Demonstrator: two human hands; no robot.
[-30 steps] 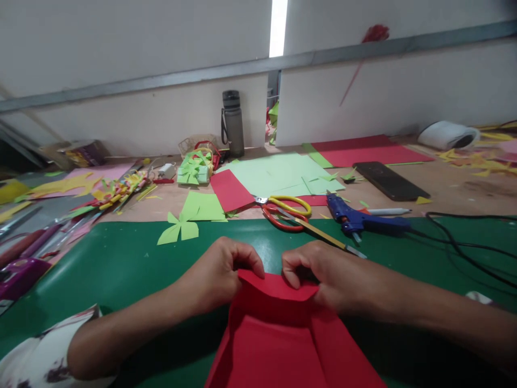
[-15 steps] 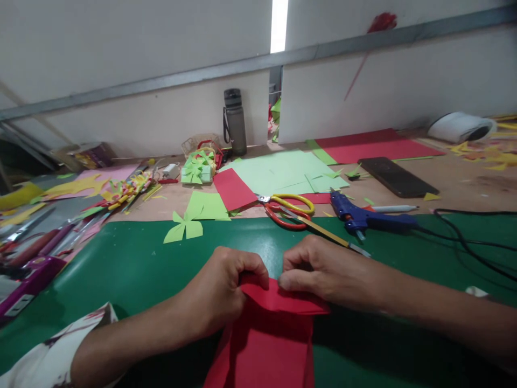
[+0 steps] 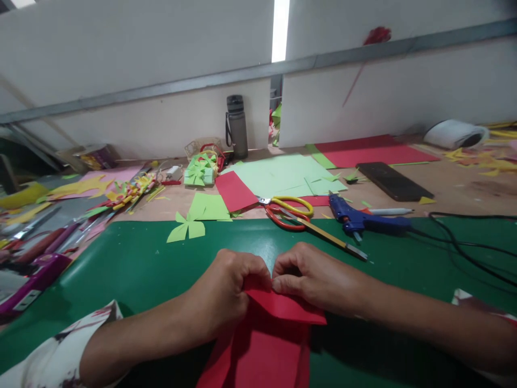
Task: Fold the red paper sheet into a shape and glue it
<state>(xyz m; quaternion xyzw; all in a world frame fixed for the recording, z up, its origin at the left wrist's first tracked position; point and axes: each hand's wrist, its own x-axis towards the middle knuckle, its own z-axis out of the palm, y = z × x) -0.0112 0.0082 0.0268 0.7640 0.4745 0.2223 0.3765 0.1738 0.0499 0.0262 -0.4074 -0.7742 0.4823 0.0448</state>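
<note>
Green mat (image 3: 141, 258) below; over it my left grip (image 3: 230, 288) and right grip (image 3: 313, 277) are pinching red paper (image 3: 272, 347) by its far edge, sitting closer than a second ago, apparently firming a fold.

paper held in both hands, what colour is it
The paper is plain red, clearest in the head view.

We are seeing a green mat (image 3: 141, 258) covering the brown tabletop's (image 3: 464, 186) near part, while a phone (image 3: 395, 181), pale green sheets (image 3: 270, 173) and a bottle (image 3: 239, 131) are resting beyond.
</note>
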